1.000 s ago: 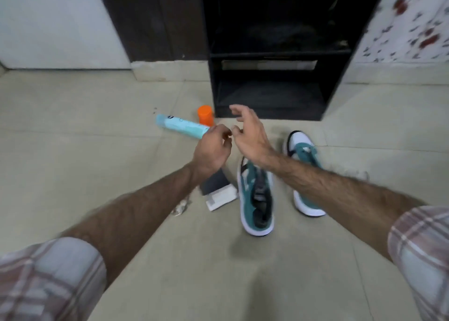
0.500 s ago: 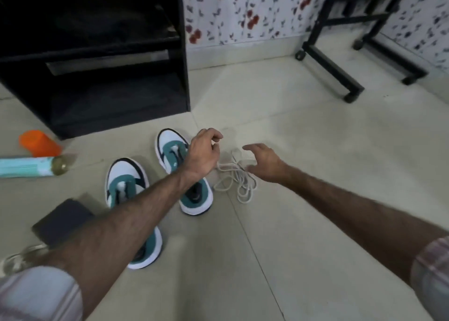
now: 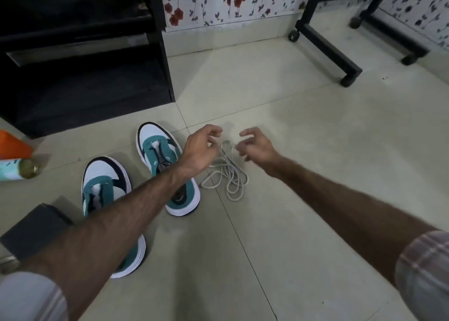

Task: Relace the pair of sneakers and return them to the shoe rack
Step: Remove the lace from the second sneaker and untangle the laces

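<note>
Sneakers (image 3: 167, 167) unlaced (laces (image 3: 226, 177) loose beside them), left hand (image 3: 199, 150) and right hand (image 3: 257, 145) empty, fingers loosely curled

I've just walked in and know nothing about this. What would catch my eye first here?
Two bare hands, the left hand and the right hand, reach over a loose tangle of white laces on the tiled floor. Just left of the laces stand two teal and white sneakers, with no laces in them. Behind them sits a black shoe rack against a flowered wall.
</note>
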